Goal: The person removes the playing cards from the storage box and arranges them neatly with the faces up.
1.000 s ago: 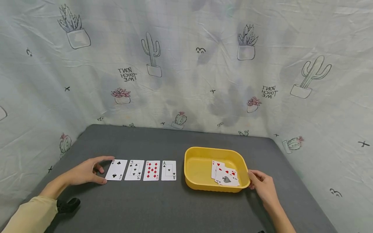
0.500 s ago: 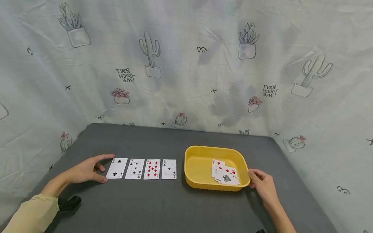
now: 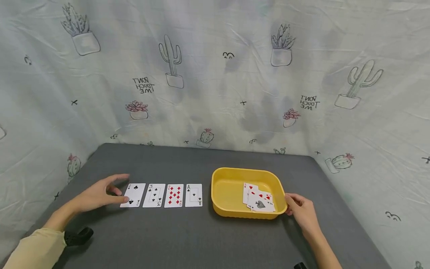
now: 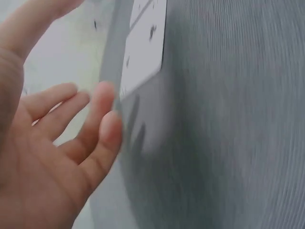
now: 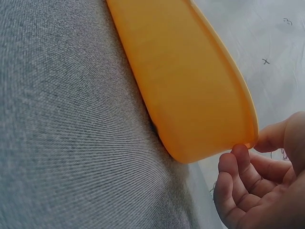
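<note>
Four-sided playing cards lie face up in a row at the left: the two of clubs, three of clubs, nine of diamonds and ace of clubs. My left hand is beside the two of clubs, thumb extended over its lower left corner. In the left wrist view its fingers are loosely bent, apart from the card, holding nothing. My right hand pinches the right rim of a shallow yellow plastic tray. Inside that tray, several overlapping cards lie face up, including an ace of spades.
A dark grey cloth-covered table bears everything. Behind it and along both sides hangs a pale curtain printed with cacti. A black strap piece sits at the left wrist, under a pale yellow sleeve.
My left hand has come away from the left edge of the two of clubs, and its thumb now reaches over the card. The right hand keeps its grip on the tray.
</note>
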Demonstrator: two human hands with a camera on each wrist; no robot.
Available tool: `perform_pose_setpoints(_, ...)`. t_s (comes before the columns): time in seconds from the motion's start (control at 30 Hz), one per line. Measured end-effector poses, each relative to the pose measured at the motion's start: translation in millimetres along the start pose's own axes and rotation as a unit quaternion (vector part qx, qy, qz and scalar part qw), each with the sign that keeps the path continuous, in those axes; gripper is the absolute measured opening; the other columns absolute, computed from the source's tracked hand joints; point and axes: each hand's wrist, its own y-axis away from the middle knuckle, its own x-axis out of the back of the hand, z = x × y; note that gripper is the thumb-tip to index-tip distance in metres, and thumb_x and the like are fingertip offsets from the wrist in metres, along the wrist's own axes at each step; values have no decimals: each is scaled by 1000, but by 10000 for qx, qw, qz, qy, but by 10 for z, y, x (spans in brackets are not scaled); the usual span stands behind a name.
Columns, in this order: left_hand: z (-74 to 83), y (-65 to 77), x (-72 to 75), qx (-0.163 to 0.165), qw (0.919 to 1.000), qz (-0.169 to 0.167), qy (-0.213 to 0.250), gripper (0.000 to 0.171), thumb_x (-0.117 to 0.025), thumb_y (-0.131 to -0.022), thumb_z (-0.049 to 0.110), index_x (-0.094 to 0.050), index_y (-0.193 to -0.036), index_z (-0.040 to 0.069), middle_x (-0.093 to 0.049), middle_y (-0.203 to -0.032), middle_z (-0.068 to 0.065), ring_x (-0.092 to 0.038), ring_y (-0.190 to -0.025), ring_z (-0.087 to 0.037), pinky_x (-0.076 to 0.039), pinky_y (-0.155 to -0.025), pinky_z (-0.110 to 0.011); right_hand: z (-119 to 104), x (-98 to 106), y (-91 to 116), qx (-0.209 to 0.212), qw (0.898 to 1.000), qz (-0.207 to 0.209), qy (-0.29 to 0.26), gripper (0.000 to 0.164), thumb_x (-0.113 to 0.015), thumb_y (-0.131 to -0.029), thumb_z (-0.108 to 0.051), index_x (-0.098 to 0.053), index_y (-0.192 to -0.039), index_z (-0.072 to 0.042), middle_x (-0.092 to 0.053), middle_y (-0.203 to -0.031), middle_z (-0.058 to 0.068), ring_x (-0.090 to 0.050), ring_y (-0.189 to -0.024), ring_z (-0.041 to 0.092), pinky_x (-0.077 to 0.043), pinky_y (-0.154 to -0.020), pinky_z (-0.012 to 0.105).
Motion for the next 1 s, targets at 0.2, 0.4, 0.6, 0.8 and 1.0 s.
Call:
perform_pose_setpoints(0.2, 369, -94, -147, -359, 9973, 634, 121, 75, -76, -87, 40, -40, -148, 15, -58, -109, -13, -60, -93, -26, -50, -68, -36, -25, 5, 8, 40, 10000, 30, -3, 36, -54, -103, -23, -62, -123, 7, -63, -88, 17, -59, -72, 23, -52, -62, 29)
perform_pose_setpoints(0.4, 859, -240, -391, -1036, 9893, 914, 472, 71, -78, -84, 39, -45, -145, 25, -52, -129, -6, -59, -102, -24, -51, -76, -42, -30, 3, 22, 68, 10000, 51, 27, 37, -54, -103, -24, -62, -123, 7, -63, -89, 18, -59, -74, 27, -52, -63, 29)
perform_pose_setpoints(0.6, 1371, -437, -786, -1640, 9795, 896, 754, 69, -80, -83, 41, -48, -142, 27, -47, -141, 5, -50, -119, -21, -48, -89, -48, -9, 0, 33, 8, 10000, 78, 8, 36, -55, -103, -23, -62, -122, 7, -63, -88, 18, -59, -72, 26, -52, -63, 30)
perform_pose_setpoints(0.8, 1865, -728, -1213, -2051, 9730, 572, 893, 64, -79, -84, 39, -51, -140, 25, -48, -140, 7, -50, -118, -16, -49, -90, -39, -10, 3, 22, 66, 9999, 99, -73, 35, -55, -103, -22, -63, -122, 7, -63, -88, 19, -59, -73, 26, -52, -62, 30)
perform_pose_setpoints(1.0, 2241, -1047, -1681, -2154, 9719, 20, 952, 62, -76, -87, 37, -52, -141, 16, -52, -136, 1, -51, -115, -20, -48, -91, -39, 23, -13, -22, 57, 9999, 94, -47, 36, -56, -102, -23, -63, -122, 6, -64, -88, 17, -60, -73, 28, -52, -62, 31)
